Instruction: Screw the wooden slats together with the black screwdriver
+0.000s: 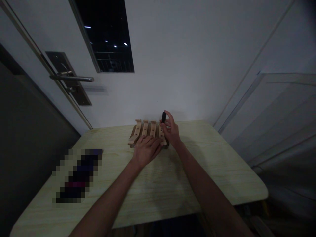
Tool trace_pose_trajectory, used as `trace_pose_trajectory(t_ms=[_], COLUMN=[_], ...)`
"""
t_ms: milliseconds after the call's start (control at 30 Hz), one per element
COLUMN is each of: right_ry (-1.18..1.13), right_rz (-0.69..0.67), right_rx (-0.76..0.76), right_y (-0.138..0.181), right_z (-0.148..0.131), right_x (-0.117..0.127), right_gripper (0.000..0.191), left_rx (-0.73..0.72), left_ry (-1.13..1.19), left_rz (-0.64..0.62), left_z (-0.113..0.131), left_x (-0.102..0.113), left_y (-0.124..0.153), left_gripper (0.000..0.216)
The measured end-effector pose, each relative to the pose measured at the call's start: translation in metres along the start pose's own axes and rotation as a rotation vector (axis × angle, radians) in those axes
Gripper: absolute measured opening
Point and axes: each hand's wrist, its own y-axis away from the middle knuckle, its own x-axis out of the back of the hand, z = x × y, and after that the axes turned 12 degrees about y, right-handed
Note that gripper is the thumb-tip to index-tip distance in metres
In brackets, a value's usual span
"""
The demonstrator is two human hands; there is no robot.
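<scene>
Several pale wooden pieces [145, 127] lie side by side on a brown base at the table's far edge. They have dark holes along them and raised far ends. My left hand [145, 150] lies flat over their near ends, fingers stretched out. Above the rightmost wooden piece [161, 131], my right hand [172, 130] pinches a short black stick-like object [163, 117] between thumb and fingers. It stands nearly upright, and its lower end is hidden by the fingers, so I cannot tell whether it touches the wood.
The light wood-grain table [222, 168] stands against a white door with a metal handle [74, 78] and a dark window [108, 36]. A blurred-out dark object [80, 174] lies on the table's left side. A panelled surface [283, 108] stands at the right.
</scene>
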Motion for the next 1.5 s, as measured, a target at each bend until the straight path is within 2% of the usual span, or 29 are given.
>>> trace_pose_trajectory(t_ms=[433, 533, 700, 833, 1000, 1133, 1500], right_ry=[0.032, 0.038, -0.033, -0.128, -0.141, -0.16, -0.143], right_rz=[0.127, 0.11, 0.122, 0.17, 0.083, 0.096, 0.009], right_rx=[-0.024, -0.018, -0.03, -0.071, -0.088, -0.081, -0.033], right_y=[-0.004, -0.004, -0.003, -0.005, -0.001, 0.008, 0.014], right_z=[0.003, 0.002, -0.003, -0.006, -0.007, -0.013, -0.017], right_x=[-0.003, -0.003, -0.003, -0.002, 0.004, 0.01, 0.011], right_gripper=[0.054, 0.053, 0.047, 0.05, 0.053, 0.052, 0.048], left_rx=[0.0, 0.005, -0.006, -0.006, 0.002, 0.009, -0.01], left_ry=[-0.01, -0.017, -0.028, -0.027, -0.03, -0.041, -0.026], left_rz=[0.008, 0.006, 0.024, 0.01, 0.011, 0.023, 0.033], left_z=[0.0, 0.0, 0.0, 0.0, -0.002, -0.003, -0.004], left_x=[-0.001, -0.001, -0.001, 0.0, -0.002, -0.004, -0.006], left_y=[0.001, 0.001, 0.0, 0.0, 0.001, 0.001, 0.002], left_gripper=[0.017, 0.017, 0.017, 0.016, 0.016, 0.016, 0.019])
